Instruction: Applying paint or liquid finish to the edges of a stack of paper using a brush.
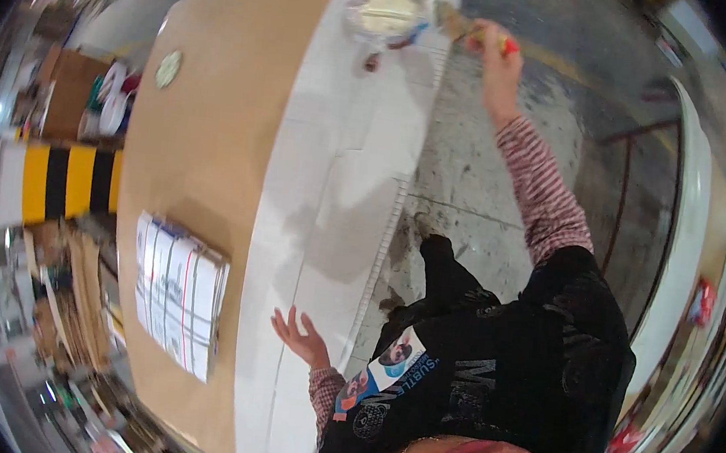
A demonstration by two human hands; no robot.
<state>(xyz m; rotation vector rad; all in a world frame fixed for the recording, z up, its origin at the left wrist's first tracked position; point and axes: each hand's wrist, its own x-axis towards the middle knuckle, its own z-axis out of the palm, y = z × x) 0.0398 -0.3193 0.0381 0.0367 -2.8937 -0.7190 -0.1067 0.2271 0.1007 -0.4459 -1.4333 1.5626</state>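
Note:
My right hand [499, 69] grips a paintbrush [449, 20] by its red and yellow handle. Its bristles are beside the far right corner of a long white sheet [354, 138]; whether they touch it I cannot tell. Close by on that sheet stands a round tub [388, 12] with a cream-white paste inside, its rim apparently lined with clear plastic. A small dark reddish-brown thing [372, 61] lies just in front of the tub. My left hand [304, 339], fingers spread and holding nothing, is over the near part of the sheet.
The sheet covers the right side of a brown-topped table [217, 108]. A tied stack of printed white sheets [177, 292] lies at its left, and a pale round lid [167, 69] farther off. A yellow-and-black striped post [70, 183] stands left; another white-edged table [687, 214] is at right.

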